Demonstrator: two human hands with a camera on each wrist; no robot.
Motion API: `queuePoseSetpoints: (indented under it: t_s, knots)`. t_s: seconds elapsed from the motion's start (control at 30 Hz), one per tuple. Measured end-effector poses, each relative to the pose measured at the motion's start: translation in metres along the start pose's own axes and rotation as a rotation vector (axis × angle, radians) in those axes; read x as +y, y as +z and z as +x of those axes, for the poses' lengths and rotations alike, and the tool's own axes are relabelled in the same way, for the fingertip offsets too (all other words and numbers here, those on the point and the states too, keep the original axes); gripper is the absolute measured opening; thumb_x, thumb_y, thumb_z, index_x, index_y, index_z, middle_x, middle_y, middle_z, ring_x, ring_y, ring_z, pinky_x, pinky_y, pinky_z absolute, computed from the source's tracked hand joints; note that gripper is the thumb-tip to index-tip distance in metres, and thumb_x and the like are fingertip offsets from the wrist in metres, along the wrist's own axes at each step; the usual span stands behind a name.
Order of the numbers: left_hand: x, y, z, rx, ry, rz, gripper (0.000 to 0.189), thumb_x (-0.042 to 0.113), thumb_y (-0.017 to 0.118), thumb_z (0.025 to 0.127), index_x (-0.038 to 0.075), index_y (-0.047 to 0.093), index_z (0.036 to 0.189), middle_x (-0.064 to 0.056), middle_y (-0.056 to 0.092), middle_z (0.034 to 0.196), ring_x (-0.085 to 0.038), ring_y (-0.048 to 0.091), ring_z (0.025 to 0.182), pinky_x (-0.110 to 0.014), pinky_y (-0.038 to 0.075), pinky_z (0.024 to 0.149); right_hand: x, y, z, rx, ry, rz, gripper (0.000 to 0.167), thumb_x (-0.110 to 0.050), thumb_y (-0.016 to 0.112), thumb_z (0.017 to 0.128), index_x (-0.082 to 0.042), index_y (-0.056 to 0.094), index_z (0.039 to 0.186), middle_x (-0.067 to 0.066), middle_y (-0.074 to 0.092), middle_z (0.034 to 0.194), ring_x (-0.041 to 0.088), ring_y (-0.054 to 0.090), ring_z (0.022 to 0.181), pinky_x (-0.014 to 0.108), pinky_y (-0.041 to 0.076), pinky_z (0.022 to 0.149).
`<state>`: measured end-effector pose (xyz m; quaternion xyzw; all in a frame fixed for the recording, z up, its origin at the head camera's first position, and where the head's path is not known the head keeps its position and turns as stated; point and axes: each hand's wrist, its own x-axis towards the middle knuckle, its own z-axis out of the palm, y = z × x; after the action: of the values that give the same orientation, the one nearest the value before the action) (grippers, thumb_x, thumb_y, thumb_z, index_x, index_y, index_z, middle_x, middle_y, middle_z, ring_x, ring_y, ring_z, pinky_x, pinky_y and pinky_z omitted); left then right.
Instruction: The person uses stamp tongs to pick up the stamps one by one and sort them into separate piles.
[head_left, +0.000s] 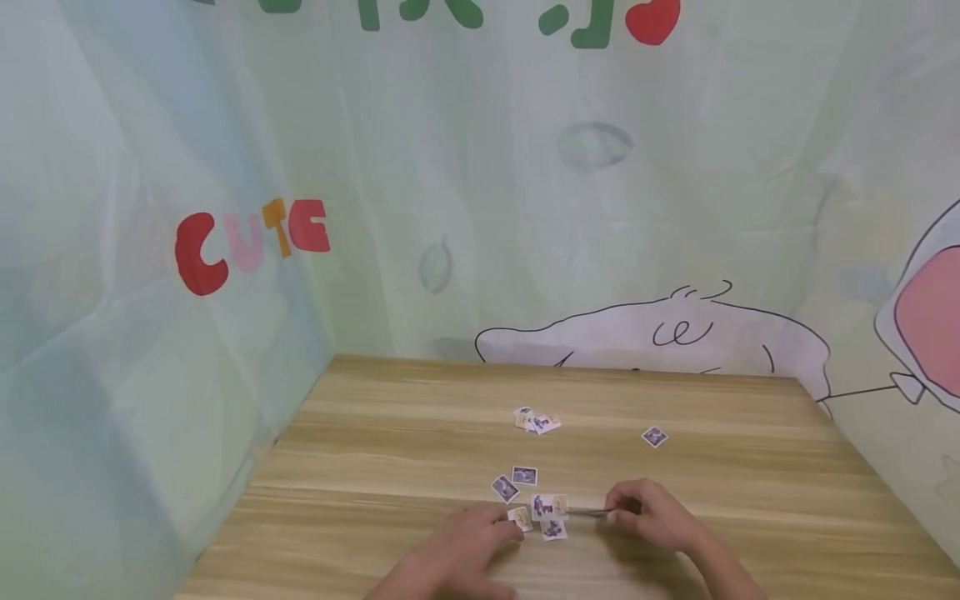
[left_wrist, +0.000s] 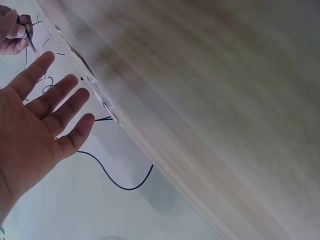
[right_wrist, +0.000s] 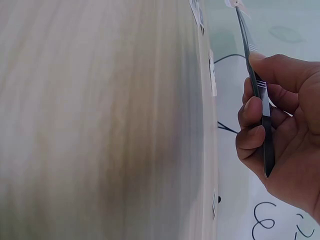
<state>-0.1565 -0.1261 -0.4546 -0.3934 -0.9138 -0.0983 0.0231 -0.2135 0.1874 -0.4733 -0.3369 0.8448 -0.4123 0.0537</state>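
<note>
My right hand [head_left: 658,518] grips a pair of tweezers [right_wrist: 268,145], thumb and fingers curled round its dark arms. At the tips of the tweezers is a small printed paper card [head_left: 549,507], which overlaps another printed card [head_left: 553,531] below it in the head view. My left hand [head_left: 461,552] is spread low over the table, its fingertips right at a small card [head_left: 519,519]. In the left wrist view, the fingers of that hand [left_wrist: 40,115] are loosely extended and hold nothing.
Two dark-printed cards [head_left: 525,476] lie just beyond my hands on the wooden table [head_left: 360,467]. Farther back is an overlapping cluster of cards [head_left: 546,424], with a single card [head_left: 655,437] to the right. A printed cloth [head_left: 480,208] hangs behind the table.
</note>
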Motion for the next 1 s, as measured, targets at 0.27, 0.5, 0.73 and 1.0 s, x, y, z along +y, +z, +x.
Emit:
queuePoseSetpoints:
  t_s: [0.27,0.5,0.73,1.0]
  knots:
    - [0.003,0.008,0.009,-0.016,0.050,0.145,0.051,0.063,0.065,0.069,0.028,0.063,0.105,0.011,0.050,0.093,-0.006,0.048,0.085,-0.029,0.043,0.073,0.013,-0.009,-0.008,0.037,0.008,0.017,0.004,-0.007,0.066,0.082,-0.009,0.063,0.082,-0.009,0.056,0.072,0.004,0.049,0.065,0.024,0.045,0.055]
    - [0.008,0.011,0.016,-0.038,0.111,0.204,0.057,0.070,0.059,0.070,0.030,0.061,0.110,0.010,0.048,0.092,-0.005,0.045,0.084,-0.029,0.042,0.071,0.018,-0.018,-0.014,0.057,0.048,0.008,0.005,-0.003,0.065,0.082,-0.008,0.063,0.083,-0.007,0.057,0.075,0.005,0.049,0.067,0.024,0.044,0.057]
    - [0.009,0.012,0.021,-0.061,0.121,0.200,0.062,0.072,0.057,0.071,0.029,0.058,0.115,0.005,0.051,0.107,-0.012,0.048,0.100,-0.034,0.043,0.077,0.024,-0.029,-0.019,0.077,0.132,0.002,0.002,-0.004,0.062,0.084,-0.004,0.063,0.087,-0.002,0.059,0.079,0.009,0.052,0.070,0.025,0.046,0.061]
    - [0.010,0.013,0.024,-0.084,0.107,0.154,0.065,0.065,0.064,0.070,0.027,0.057,0.122,-0.002,0.051,0.120,-0.017,0.047,0.109,-0.038,0.045,0.082,0.027,-0.037,-0.018,0.101,0.167,0.008,0.004,-0.001,0.061,0.083,-0.002,0.063,0.086,0.000,0.059,0.079,0.011,0.051,0.070,0.025,0.046,0.062]
